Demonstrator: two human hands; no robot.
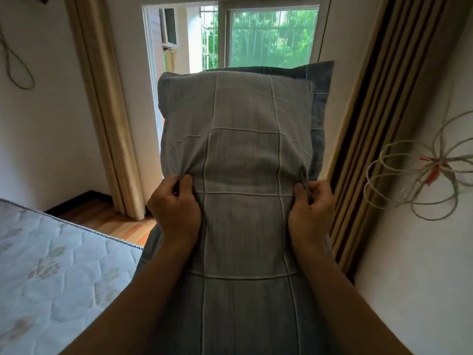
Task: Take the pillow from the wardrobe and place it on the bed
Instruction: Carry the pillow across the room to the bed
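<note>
A grey pillow (238, 129) with a pale grid of stitched lines fills the middle of the view, held lengthwise in the air in front of me. My left hand (176, 203) pinches the cover on its left side and my right hand (311, 208) pinches the cover on its right side. The bed (51, 265), a bare quilted mattress with a faint flower print, lies at the lower left, beside and below the pillow. The wardrobe is not in view.
A window (271, 34) and an open doorway stand straight ahead behind the pillow. A wooden door frame (107, 111) runs down on the left. Ribbed wooden trim (378, 111) and coiled cable (414, 175) are on the right wall. Wooden floor (112, 221) shows past the mattress corner.
</note>
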